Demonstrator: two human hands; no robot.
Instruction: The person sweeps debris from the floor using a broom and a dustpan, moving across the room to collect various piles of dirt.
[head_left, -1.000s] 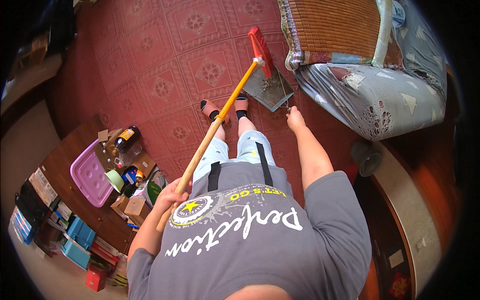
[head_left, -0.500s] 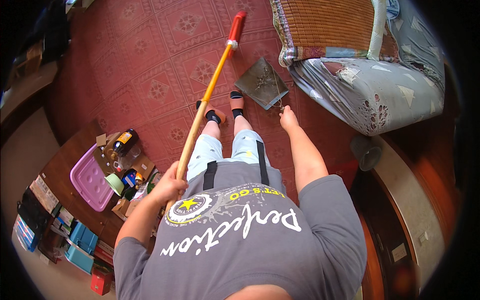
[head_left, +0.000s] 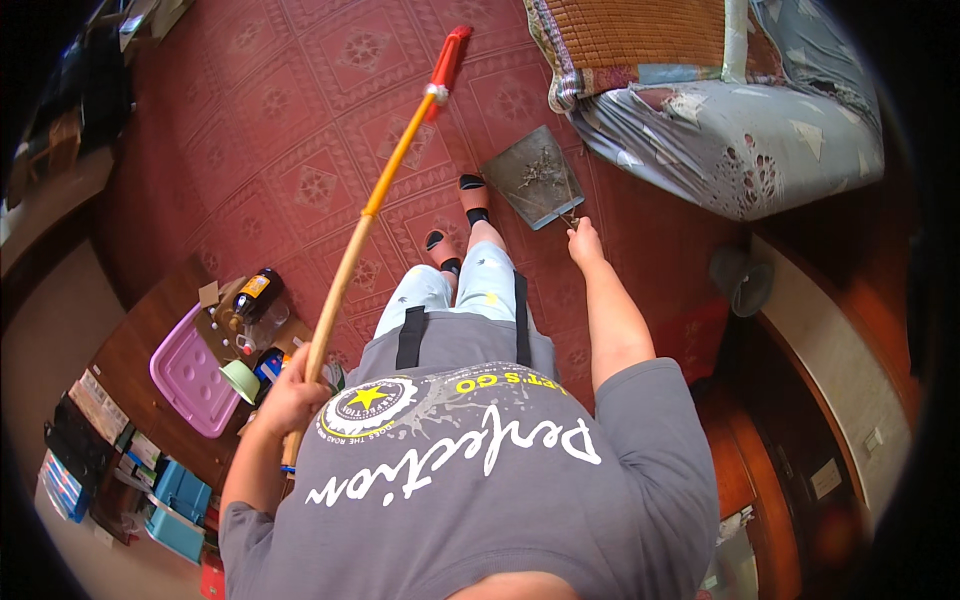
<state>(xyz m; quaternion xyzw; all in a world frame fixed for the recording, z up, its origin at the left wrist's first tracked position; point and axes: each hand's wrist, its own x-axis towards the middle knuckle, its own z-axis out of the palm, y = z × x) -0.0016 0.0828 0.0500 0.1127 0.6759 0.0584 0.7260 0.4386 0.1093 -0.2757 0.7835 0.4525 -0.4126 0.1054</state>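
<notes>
Lifted higher since a moment ago, the broom (head_left: 385,180) hangs off the floor in the left hand's (head_left: 290,395) closed fingers — the right hand (head_left: 585,240) grips the dustpan (head_left: 537,178), debris already gathered, emptying apparently left.

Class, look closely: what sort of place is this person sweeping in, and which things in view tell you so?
Probably a room in a home: a bed with a woven mat, a patterned red tiled floor, and a low wooden table cluttered with bottles and a pink tray.

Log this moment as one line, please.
left hand: grip on broom, red head raised off floor | right hand: holds dustpan handle, debris in pan | bed beside pan
</notes>
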